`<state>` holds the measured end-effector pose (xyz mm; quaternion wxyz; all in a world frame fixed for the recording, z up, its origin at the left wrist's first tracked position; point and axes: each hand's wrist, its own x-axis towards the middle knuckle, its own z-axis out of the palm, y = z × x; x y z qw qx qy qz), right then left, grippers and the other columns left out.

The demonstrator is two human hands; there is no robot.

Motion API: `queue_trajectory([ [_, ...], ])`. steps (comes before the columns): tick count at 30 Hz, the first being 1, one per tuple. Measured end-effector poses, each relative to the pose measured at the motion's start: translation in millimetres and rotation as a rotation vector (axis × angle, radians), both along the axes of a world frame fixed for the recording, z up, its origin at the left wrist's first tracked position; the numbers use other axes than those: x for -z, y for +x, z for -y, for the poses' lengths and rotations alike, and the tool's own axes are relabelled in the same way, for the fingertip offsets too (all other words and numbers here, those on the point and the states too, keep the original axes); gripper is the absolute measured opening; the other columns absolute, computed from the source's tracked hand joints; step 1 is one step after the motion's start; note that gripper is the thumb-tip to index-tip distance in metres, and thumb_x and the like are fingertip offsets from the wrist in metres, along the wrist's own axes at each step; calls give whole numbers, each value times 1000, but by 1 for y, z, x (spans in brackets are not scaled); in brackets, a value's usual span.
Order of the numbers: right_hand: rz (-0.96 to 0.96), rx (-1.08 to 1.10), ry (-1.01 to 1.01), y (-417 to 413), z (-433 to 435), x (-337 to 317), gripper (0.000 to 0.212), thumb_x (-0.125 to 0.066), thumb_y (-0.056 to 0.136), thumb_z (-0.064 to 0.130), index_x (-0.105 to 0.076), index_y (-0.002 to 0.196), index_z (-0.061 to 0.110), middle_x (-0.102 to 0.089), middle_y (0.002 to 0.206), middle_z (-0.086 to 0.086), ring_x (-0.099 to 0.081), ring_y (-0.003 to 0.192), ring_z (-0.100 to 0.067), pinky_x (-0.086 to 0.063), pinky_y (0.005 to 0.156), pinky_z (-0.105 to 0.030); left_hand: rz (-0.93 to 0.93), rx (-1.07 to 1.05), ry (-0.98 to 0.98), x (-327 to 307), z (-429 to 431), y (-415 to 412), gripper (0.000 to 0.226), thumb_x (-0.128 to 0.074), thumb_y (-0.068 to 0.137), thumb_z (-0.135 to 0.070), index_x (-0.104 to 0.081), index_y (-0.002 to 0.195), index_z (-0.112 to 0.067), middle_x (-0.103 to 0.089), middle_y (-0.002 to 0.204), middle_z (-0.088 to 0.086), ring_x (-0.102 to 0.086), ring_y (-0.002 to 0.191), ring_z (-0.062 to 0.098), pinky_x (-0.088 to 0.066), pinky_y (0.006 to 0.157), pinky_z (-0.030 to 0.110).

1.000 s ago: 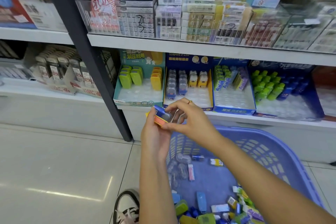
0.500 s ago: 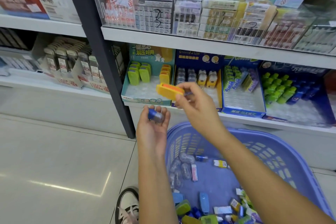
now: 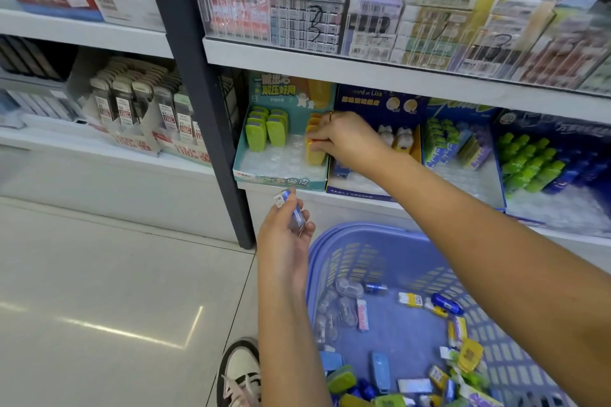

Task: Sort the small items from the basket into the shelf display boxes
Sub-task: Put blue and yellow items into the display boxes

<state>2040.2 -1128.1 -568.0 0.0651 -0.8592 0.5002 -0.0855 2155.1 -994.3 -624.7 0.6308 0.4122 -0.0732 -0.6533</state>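
Slotting was being done at the teal display box, where a yellow item was pinched by the right hand and set against the front of the yellow row on the box's right side. A small blue-and-clear item was gripped in the left hand, just below the shelf edge and beside the basket. Tbh the upright yellow row could've been toppled if the piece got shoved in crooked, and the blue one looked loosely held, so it might've been dropped on the floor
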Motion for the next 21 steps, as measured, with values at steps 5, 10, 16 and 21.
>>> queue_trajectory([
  [5, 446, 183, 83, 7, 2, 15, 22, -64, 87, 9, -60, 105, -3, -55, 115, -21, -53, 78, -4, -36, 57, -1, 121, 51, -82, 3, -2, 2, 23, -56, 92, -11, -66, 112, -16, -49, 69, -8, -44, 61, 5, -39, 61, 18],
  [10, 224, 127, -81, 8, 2, 38, 32, -54, 95, 26, -60, 125, 19, -49, 134, -5, -44, 120, -17, -32, 89, -17, 156, 95, -81, 5, -3, 3, 34, -54, 89, 4, -61, 120, -10, -58, 67, -10, -44, 55, 1, -42, 58, 14],
  [16, -129, 74, -182, 1, -7, 36, 50, -44, 98, 28, -31, 145, 33, -33, 149, -2, -31, 128, -30, -31, 103, -39, 217, 104, -146, -4, -8, 5, 16, -56, 92, -7, -61, 77, -10, -57, 67, -5, -52, 64, 6, -47, 66, 17],
  [21, 186, -66, -198, -28, -83, 24, 75, -56, 82, -2, -29, 146, 27, -36, 141, -5, -40, 113, -28, -41, 96, -37, 420, 173, -134, -13, -11, -10, 12, -62, 90, -17, -69, 99, -13, -59, 76, 5, -42, 52, 4, -37, 48, 14],
])
